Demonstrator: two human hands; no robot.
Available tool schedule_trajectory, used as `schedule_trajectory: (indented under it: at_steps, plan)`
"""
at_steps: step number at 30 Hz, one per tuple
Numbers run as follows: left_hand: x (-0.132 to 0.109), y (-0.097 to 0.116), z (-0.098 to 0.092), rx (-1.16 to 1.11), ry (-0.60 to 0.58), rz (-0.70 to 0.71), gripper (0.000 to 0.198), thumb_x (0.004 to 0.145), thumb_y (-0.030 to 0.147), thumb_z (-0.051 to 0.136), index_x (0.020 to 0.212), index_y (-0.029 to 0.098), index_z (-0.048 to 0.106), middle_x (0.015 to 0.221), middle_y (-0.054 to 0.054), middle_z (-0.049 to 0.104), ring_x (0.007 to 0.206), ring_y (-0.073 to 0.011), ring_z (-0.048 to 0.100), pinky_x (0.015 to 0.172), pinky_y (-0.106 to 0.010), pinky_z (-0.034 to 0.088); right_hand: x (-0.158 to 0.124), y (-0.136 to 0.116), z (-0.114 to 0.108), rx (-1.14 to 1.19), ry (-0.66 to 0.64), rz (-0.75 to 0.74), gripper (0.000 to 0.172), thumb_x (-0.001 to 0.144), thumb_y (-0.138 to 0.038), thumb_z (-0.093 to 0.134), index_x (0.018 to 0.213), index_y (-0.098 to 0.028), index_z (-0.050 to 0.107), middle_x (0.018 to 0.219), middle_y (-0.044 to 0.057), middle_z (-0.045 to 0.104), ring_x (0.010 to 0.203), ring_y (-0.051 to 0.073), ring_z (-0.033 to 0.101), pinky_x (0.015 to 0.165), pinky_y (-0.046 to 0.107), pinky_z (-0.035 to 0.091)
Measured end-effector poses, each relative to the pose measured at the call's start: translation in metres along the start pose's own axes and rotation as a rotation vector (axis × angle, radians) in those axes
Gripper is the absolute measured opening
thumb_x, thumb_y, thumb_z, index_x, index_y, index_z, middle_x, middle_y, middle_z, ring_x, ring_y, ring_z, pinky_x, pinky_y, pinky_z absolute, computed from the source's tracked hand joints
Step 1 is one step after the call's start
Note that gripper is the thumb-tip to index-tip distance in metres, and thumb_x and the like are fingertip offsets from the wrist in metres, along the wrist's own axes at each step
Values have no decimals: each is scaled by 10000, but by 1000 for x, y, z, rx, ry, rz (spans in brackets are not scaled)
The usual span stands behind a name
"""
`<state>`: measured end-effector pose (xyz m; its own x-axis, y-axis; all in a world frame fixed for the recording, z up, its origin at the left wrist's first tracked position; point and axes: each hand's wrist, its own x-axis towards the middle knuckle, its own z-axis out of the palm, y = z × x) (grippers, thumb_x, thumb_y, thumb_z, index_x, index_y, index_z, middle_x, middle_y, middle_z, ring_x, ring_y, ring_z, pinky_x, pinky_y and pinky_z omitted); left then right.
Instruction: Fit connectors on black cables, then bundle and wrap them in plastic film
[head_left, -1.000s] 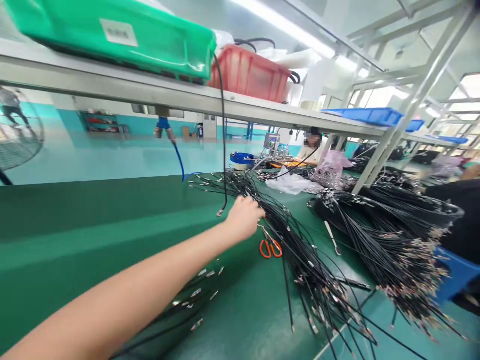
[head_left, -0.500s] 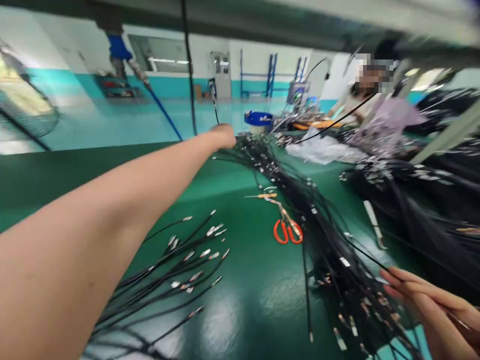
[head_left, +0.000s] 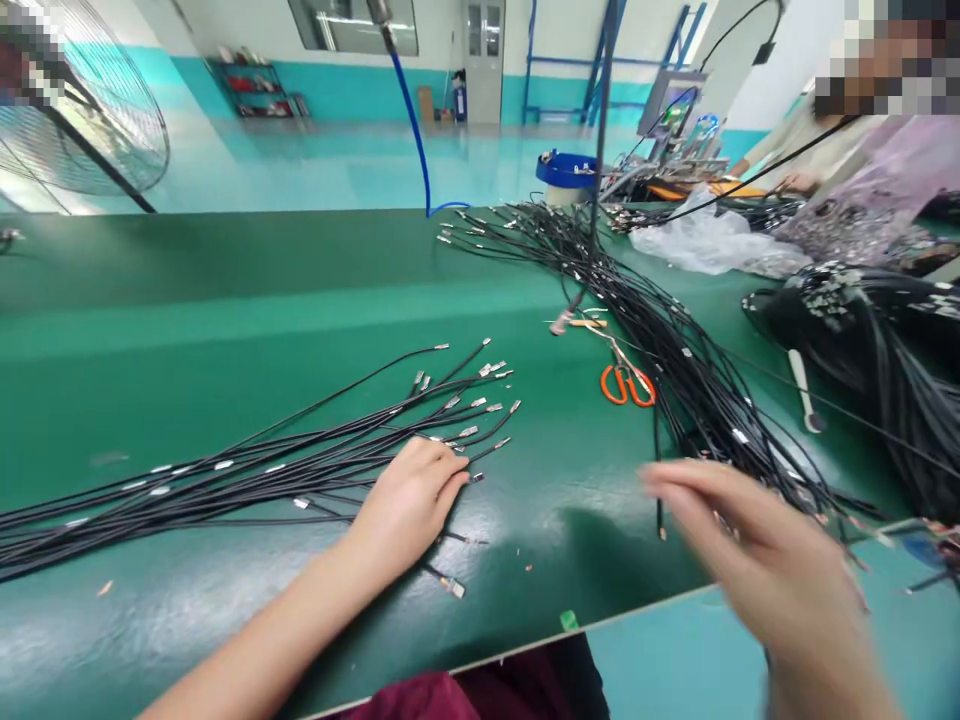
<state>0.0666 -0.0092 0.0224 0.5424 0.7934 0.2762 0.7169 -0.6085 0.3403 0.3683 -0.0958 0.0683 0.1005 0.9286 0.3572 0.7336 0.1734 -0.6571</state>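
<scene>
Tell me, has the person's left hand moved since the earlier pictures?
Yes. Judged against the orange-handled scissors, the left hand has come back toward the person: it was beyond the scissors, and now it is nearer the person and well left of them.

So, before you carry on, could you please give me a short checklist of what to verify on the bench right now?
1. The fanned cables lie flat on the green bench: ok.
2. The stray cable sits apart from the group, below the left hand: not ok.
3. The orange-handled scissors lie beside the large cable bundle, away from both hands: ok.
4. Whether the right hand holds a cable: cannot tell, it is blurred.
5. The small green scrap sits by the bench edge: not ok.
</scene>
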Motion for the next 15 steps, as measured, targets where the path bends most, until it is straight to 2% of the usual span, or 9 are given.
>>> schedule_trajectory:
  at_steps: [1,3,4,6,7,9,12,15]
  plan:
    - [0,0,7,3,10,-11,236,901,278,446,969,155,636,921,-59,575,870,-167,475,790,-305,414,14,-11,26,16,-169,-76,178,849,-257,525,995,-274,626,1011,28,603,915,168,565,832,314,449]
    - [2,-1,18,-7,39,-32,222,890,274,469,960,152,640,903,-61,559,857,-171,466,778,-312,413,44,-20,74,48,-372,-102,212,868,-252,480,1027,-257,622,1039,23,587,825,132,563,747,279,462]
    - [2,-3,21,-26,55,-41,211,883,271,482,952,156,644,893,-57,554,851,-169,464,774,-309,412,58,-20,93,32,-437,-129,240,844,-246,517,1062,-257,616,1055,23,576,806,126,554,757,282,456]
    - [2,-5,23,-76,78,-52,197,877,268,494,934,166,652,873,-49,552,842,-162,462,769,-301,409,77,-15,117,1,-511,-167,189,805,-249,573,972,-229,658,996,27,583,796,124,541,784,285,436]
    - [2,-6,23,-100,88,-59,195,873,273,502,937,169,654,870,-47,554,843,-162,461,771,-300,408,82,-13,122,12,-539,-149,153,798,-257,582,915,-213,672,955,27,593,802,126,540,796,286,427]
    - [1,-6,20,-155,102,-72,201,865,285,519,967,175,652,883,-41,569,853,-161,467,784,-301,404,84,-13,120,119,-595,-14,159,814,-290,563,834,-174,669,863,32,613,783,123,548,765,276,427]
    - [2,-5,11,-306,116,-74,196,873,275,509,967,184,654,868,-19,601,834,-141,495,784,-285,403,79,-27,105,389,-660,254,243,804,-355,574,833,-122,638,762,43,620,682,108,550,648,242,434]
    - [2,-5,1,-452,96,-79,211,891,276,473,918,187,662,788,-3,603,767,-122,508,739,-268,406,76,-42,94,623,-664,375,330,777,-428,604,767,-99,616,679,44,598,582,85,525,559,212,409]
